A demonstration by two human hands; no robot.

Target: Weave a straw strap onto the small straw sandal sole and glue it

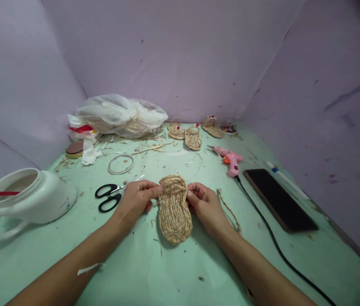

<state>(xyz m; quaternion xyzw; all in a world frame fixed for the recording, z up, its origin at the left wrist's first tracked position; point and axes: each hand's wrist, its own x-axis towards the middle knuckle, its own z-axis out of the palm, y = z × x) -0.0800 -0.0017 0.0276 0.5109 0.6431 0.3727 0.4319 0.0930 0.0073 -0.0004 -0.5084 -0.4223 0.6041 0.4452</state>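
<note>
A small slipper of coiled, braided straw cord lies in the middle, with a band across its far end. My left hand pinches the slipper's left edge near that band between thumb and fingers. On the opposite edge, my right hand grips it with the fingers curled in. Just left of my left hand are black-handled scissors, their blades partly behind the hand. A loose piece of braided cord rests beside my right wrist.
A pink glue gun lies at right, its black cable running toward me past a phone and a pen. Small straw sandals and a plastic bag sit along the back wall. A white pot stands left.
</note>
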